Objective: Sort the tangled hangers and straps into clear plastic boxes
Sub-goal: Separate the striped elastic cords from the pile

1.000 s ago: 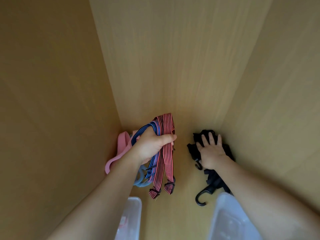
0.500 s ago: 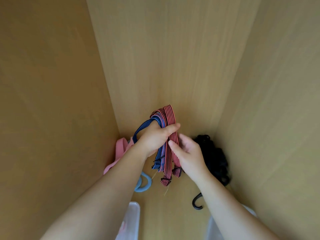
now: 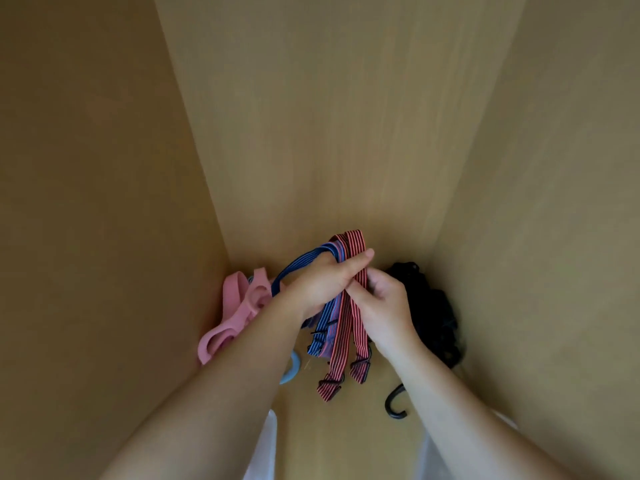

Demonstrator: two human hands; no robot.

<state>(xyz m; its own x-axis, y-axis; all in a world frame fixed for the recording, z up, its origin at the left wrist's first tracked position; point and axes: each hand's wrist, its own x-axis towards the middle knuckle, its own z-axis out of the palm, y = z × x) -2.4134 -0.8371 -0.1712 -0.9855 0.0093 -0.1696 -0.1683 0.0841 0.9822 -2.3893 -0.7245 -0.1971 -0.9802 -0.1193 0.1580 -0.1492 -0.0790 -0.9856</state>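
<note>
One head-worn view, wide-angle; looks steeply down (forearms close below) into a wooden cabinet (image 3: 311, 133) corner

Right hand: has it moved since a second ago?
Yes. The right hand lifted off the black tangle and went leftward, away from it, to pinch a red striped strap that the left hand holds.

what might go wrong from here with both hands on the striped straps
The right hand pinches one red striped elastic strap while the left hand grips the whole bundle, blue striped straps included; pulling may tighten the tangle. The dangling dark metal end clips hang close to the black plastic hook below and might snag it.
</note>
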